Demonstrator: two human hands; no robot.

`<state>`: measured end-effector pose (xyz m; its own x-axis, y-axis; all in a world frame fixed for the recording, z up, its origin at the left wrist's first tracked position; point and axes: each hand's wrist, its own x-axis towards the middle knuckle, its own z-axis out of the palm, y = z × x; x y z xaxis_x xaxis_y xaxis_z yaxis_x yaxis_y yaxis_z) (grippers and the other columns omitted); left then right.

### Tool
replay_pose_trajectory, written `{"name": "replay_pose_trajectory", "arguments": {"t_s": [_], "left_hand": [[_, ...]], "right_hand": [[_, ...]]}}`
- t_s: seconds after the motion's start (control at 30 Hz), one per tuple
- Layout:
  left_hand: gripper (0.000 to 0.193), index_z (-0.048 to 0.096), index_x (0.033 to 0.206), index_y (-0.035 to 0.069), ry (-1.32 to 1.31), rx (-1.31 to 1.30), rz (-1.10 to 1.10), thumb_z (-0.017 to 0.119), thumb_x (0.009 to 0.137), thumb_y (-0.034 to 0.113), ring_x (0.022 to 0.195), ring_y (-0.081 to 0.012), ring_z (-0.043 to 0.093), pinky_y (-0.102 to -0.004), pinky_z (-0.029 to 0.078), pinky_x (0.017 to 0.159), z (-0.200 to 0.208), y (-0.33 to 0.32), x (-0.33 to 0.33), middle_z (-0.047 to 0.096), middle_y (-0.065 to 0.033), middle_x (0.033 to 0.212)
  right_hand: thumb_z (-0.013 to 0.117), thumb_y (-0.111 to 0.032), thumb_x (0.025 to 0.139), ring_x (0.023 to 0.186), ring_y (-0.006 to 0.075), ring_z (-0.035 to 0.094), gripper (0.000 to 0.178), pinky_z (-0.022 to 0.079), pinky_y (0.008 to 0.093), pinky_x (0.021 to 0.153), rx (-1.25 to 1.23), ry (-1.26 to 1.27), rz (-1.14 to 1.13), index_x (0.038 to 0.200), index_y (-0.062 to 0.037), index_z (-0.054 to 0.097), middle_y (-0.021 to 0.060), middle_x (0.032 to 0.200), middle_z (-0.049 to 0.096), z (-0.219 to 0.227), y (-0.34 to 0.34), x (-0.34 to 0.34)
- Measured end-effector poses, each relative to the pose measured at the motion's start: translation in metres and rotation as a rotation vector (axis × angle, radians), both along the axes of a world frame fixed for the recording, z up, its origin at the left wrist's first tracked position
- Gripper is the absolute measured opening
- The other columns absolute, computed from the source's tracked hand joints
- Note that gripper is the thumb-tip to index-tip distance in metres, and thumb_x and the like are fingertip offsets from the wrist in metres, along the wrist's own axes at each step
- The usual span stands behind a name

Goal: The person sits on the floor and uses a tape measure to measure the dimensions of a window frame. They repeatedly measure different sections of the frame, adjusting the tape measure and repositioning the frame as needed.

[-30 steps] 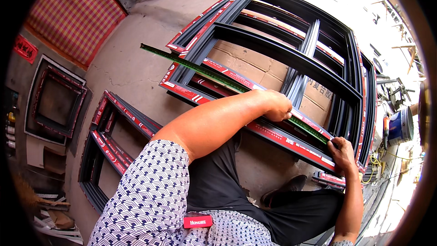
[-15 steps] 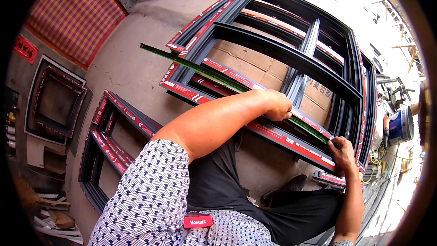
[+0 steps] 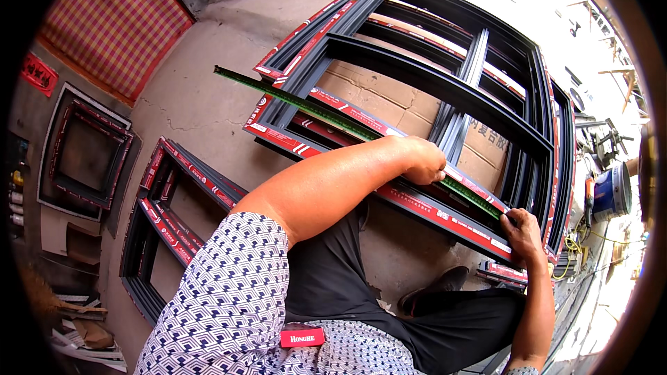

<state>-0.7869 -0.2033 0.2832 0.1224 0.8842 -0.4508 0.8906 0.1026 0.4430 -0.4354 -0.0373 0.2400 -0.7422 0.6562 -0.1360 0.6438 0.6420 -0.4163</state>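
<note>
Hold the long, narrow green-and-black strip [image 3: 333,121] straight over the black, red-filmed rectangular frame [image 3: 424,209], gripping partway along with the left hand [image 3: 421,160], at the right end with the right hand [image 3: 523,233].

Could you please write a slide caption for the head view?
Left hand on a green strip along dark frames, right hand at its right end.
</note>
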Motion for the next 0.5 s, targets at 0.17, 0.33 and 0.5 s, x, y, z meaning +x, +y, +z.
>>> {"name": "replay_pose_trajectory", "arguments": {"t_s": [0.17, 0.33, 0.5], "left_hand": [[0.044, 0.074, 0.132, 0.009, 0.011, -0.007, -0.009, 0.055, 0.110, 0.041, 0.123, -0.0416, 0.069, -0.0519, 0.053, 0.105, 0.0002, 0.0006, 0.0002, 0.075, -0.0213, 0.127], [0.043, 0.074, 0.133, 0.009, 0.006, -0.007, -0.004, 0.055, 0.110, 0.041, 0.123, -0.0416, 0.069, -0.0518, 0.053, 0.106, -0.0004, 0.0001, 0.0000, 0.075, -0.0214, 0.127], [0.043, 0.073, 0.133, 0.009, 0.000, -0.009, -0.006, 0.055, 0.110, 0.041, 0.124, -0.0415, 0.068, -0.0517, 0.053, 0.106, 0.0001, 0.0005, 0.0002, 0.075, -0.0214, 0.128]], "right_hand": [[0.077, -0.028, 0.096, 0.093, 0.0408, 0.072, 0.030, 0.055, 0.0466, 0.083, 0.000, 0.003, 0.000, 0.104, 0.0010, 0.078, 0.0221, 0.095, 0.072, 0.0015, -0.0010, -0.0007], [0.077, -0.027, 0.096, 0.092, 0.0411, 0.072, 0.030, 0.055, 0.0467, 0.083, 0.010, 0.014, 0.016, 0.104, 0.0014, 0.078, 0.0223, 0.094, 0.072, -0.0001, -0.0004, -0.0003], [0.077, -0.027, 0.096, 0.092, 0.0412, 0.071, 0.030, 0.055, 0.0465, 0.083, 0.021, 0.009, 0.019, 0.105, 0.0016, 0.078, 0.0226, 0.094, 0.071, 0.0034, -0.0022, -0.0014]]}}
